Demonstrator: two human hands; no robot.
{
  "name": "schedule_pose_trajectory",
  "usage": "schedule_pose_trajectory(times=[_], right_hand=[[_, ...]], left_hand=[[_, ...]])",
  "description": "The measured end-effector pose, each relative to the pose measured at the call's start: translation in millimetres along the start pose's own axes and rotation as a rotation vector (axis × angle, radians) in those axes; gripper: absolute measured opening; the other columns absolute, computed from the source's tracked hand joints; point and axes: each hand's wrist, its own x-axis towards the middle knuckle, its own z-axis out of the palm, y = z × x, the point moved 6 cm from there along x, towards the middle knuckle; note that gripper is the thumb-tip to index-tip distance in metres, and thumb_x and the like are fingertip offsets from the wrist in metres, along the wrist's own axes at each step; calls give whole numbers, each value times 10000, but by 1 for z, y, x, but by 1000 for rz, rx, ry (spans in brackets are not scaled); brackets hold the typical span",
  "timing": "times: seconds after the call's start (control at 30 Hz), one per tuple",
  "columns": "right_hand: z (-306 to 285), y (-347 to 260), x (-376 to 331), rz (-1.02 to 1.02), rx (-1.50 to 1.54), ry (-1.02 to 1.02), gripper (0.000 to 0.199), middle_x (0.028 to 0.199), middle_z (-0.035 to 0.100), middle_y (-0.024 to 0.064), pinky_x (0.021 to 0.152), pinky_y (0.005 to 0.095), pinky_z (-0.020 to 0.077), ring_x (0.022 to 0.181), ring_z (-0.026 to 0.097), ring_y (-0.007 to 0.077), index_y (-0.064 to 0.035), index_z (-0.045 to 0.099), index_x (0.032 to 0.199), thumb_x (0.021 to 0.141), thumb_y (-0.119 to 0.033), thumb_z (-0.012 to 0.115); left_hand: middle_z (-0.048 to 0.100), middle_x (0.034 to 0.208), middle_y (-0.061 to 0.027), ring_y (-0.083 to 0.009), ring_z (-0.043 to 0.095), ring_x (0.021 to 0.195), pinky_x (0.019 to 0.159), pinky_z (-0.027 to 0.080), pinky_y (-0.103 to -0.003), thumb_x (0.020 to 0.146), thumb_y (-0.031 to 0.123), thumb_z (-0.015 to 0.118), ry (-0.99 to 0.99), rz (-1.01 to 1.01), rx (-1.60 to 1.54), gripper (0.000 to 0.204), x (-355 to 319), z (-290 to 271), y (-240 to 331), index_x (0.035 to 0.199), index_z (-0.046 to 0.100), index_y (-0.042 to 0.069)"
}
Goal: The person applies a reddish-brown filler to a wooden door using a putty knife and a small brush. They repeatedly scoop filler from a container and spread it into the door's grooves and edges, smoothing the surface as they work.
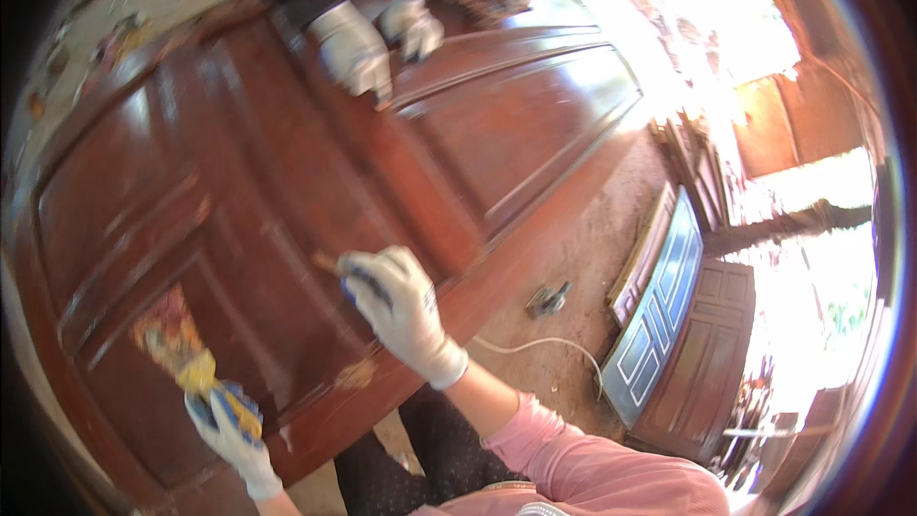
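A large red-brown panelled wooden door [239, 182] lies flat in front of me. My right hand [401, 311], in a white glove, is closed on a small brush or tool whose tip [327, 263] touches the door's middle rail. My left hand [229, 425], in a white glove with blue and yellow marks, grips a crumpled yellow-orange rag [177, 344] pressed on the lower left panel. At the far end of the door, another person's two white-gloved hands [368, 43] rest on the wood.
A blue-painted panelled door [659, 315] and a brown one [702, 354] lie on the dirt floor to the right. A small dark tool [547, 299] and a white cord [544, 344] lie on the ground beside the door. Bright daylight enters at the upper right.
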Motion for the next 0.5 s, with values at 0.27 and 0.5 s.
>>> schedule_pose_trajectory(times=[0.27, 0.5], right_hand=[[-135, 91, -51, 350, 197, 70, 292, 1044, 727, 59, 853, 323, 543, 971, 643, 163, -56, 734, 1219, 927, -50, 742], [-221, 169, -102, 712, 827, 248, 359, 1191, 674, 13, 909, 251, 514, 1004, 602, 76, -18, 631, 1363, 1019, -109, 677]], left_hand=[[679, 943, -114, -173, 634, 675, 540, 534, -278, 1026, 175, 632, -193, -83, -121, 221, -101, 97, 25, 1201, 529, 89], [685, 939, -137, -196, 654, 700, 565, 563, -321, 1022, 175, 610, -429, -162, -28, 230, -160, 197, -26, 1209, 531, 66]])
